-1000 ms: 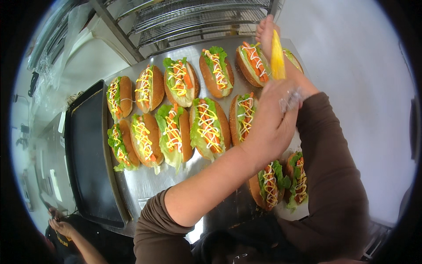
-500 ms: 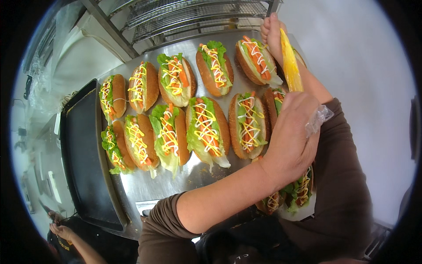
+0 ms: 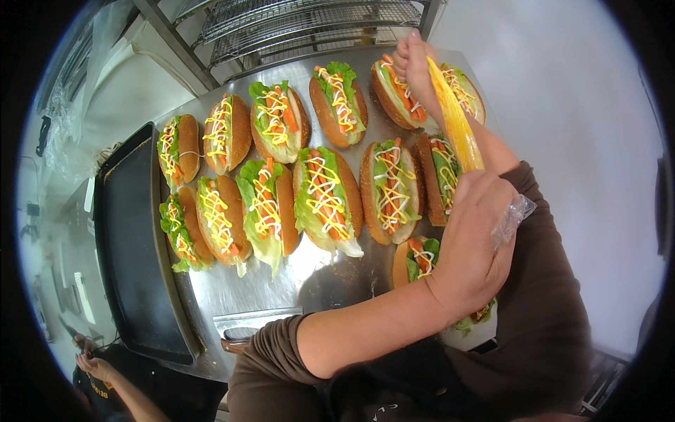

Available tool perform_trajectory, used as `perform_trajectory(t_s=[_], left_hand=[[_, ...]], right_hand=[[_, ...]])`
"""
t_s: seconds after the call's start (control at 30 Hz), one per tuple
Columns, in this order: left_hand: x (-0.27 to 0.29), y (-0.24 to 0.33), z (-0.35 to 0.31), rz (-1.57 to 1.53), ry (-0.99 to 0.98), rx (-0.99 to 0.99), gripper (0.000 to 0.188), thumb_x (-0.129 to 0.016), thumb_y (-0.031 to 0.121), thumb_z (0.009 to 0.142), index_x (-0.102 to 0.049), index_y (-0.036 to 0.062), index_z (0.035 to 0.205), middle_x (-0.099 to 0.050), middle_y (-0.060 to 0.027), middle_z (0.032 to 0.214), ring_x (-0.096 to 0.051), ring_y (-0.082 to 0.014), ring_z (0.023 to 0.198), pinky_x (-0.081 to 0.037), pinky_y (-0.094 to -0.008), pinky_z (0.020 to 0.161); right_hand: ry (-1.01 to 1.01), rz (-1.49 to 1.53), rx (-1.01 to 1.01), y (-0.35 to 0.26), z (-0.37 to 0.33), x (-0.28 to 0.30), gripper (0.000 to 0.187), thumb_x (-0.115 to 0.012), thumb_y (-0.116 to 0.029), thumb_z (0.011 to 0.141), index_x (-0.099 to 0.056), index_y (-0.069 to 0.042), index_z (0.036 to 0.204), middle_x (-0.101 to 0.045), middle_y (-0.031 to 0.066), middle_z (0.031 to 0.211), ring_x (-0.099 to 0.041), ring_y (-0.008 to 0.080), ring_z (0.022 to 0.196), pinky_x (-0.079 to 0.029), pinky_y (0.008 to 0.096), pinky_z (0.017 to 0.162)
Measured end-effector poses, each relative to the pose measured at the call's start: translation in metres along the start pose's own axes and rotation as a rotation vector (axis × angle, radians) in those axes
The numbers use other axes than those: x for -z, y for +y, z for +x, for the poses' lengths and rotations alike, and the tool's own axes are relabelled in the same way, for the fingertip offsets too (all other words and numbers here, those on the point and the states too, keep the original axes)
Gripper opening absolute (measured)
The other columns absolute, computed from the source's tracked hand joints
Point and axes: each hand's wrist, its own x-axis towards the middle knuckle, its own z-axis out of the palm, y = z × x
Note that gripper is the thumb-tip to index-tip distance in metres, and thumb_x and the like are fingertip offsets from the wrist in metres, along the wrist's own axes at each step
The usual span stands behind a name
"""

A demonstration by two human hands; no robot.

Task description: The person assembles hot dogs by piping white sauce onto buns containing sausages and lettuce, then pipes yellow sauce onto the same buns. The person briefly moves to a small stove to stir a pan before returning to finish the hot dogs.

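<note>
My left hand [image 3: 472, 239] reaches across to the right, closed round a clear piping bag [image 3: 460, 126] of yellow sauce, its twisted plastic end poking out behind. The bag slants up and left toward my right hand [image 3: 416, 70], whose fingers are curled; whether they touch the tip or hold anything I cannot make out. Partly beneath the right hand lies a hot dog [image 3: 395, 91] with carrot-like strips and white sauce lines. Beside it, another hot dog [image 3: 463, 90] bears yellow zigzags. My left forearm partly covers a hot dog [image 3: 422, 260] nearer me.
Several dressed hot dogs [image 3: 323, 200] stand in rows on a steel table [image 3: 281, 288]. A black baking tray [image 3: 137, 246] lies at the left, and a metal scraper [image 3: 256, 320] near my left sleeve. A wire rack [image 3: 309, 28] stands behind. Another person's hand [image 3: 95, 366] shows at lower left.
My right hand has shifted left over the hot dog, and the piping bag has swung with it. My left hand has lowered slightly, uncovering a hot dog and the scraper.
</note>
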Motion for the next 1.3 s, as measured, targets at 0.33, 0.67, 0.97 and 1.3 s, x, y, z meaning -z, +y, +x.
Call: perform_trajectory(t_s=[0.33, 0.67, 0.97, 1.3], left_hand=[[-0.006, 0.013, -0.012, -0.077, -0.039, 0.043, 0.019, -0.050, -0.012, 0.076, -0.051, 0.0003, 0.090, -0.046, -0.0150, 0.084, -0.042, -0.0353, 0.082, -0.037, -0.0388, 0.076], [-0.009, 0.015, -0.017, -0.038, -0.143, 0.057, 0.023, -0.053, -0.011, 0.070, -0.052, 0.0010, 0.090, -0.045, -0.0154, 0.085, -0.041, -0.0371, 0.083, -0.037, -0.0417, 0.076], [-0.008, 0.012, -0.023, -0.021, -0.172, 0.074, 0.021, -0.055, -0.010, 0.070, -0.052, 0.0015, 0.087, -0.044, -0.0149, 0.082, -0.041, -0.0361, 0.081, -0.036, -0.0410, 0.074], [-0.006, 0.021, -0.006, -0.146, -0.099, 0.036, 0.019, -0.052, -0.011, 0.075, -0.049, 0.0022, 0.088, -0.044, -0.0146, 0.081, -0.040, -0.0356, 0.076, -0.033, -0.0397, 0.070]], right_hand=[[0.031, -0.050, -0.052, -0.012, -0.032, 0.026, 0.047, -0.033, -0.046, 0.103, -0.030, -0.015, 0.067, -0.027, -0.0059, 0.054, -0.021, 0.0063, 0.044, -0.016, 0.0249, 0.040], [0.084, 0.039, 0.174, -0.006, -0.017, -0.015, 0.049, -0.033, -0.047, 0.103, -0.030, -0.013, 0.068, -0.029, -0.0039, 0.057, -0.024, 0.0076, 0.050, -0.021, 0.0249, 0.045], [0.050, -0.036, 0.172, 0.011, -0.021, -0.024, 0.048, -0.034, -0.046, 0.103, -0.031, -0.014, 0.067, -0.030, -0.0044, 0.057, -0.025, 0.0066, 0.050, -0.020, 0.0239, 0.045], [0.050, -0.068, -0.043, -0.010, -0.038, 0.033, 0.045, -0.031, -0.042, 0.104, -0.028, -0.015, 0.069, -0.028, -0.0042, 0.058, -0.025, 0.0076, 0.051, -0.023, 0.0248, 0.046]])
